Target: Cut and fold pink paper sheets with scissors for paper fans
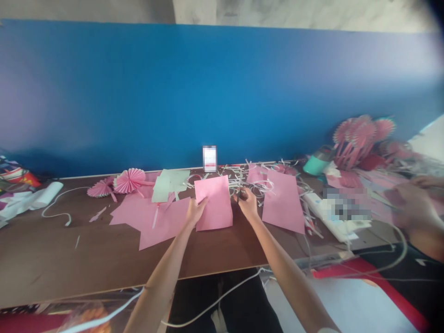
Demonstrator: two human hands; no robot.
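Note:
My left hand (pixel 197 210) is closed on the left edge of a pink paper sheet (pixel 213 203), which it holds raised above the brown table. My right hand (pixel 247 201) is just right of that sheet and apart from it. Its fingers are closed around a small dark tool (pixel 238 194), too small to make out its kind. More pink paper (pixel 166 224) lies overlapping on the table to the left. Another pink sheet (pixel 283 201) lies to the right of my right hand. White paper strips (pixel 260 186) are heaped behind both hands.
Pink paper fans (pixel 129 180) lie at the left, with pale green paper (pixel 170 184) nearby. A phone (pixel 210 158) stands against the blue partition (pixel 156 92). On the right are a teal container (pixel 317 160), a white power strip (pixel 328 217), fans on sticks (pixel 362 134) and another person's blurred hand (pixel 416 208).

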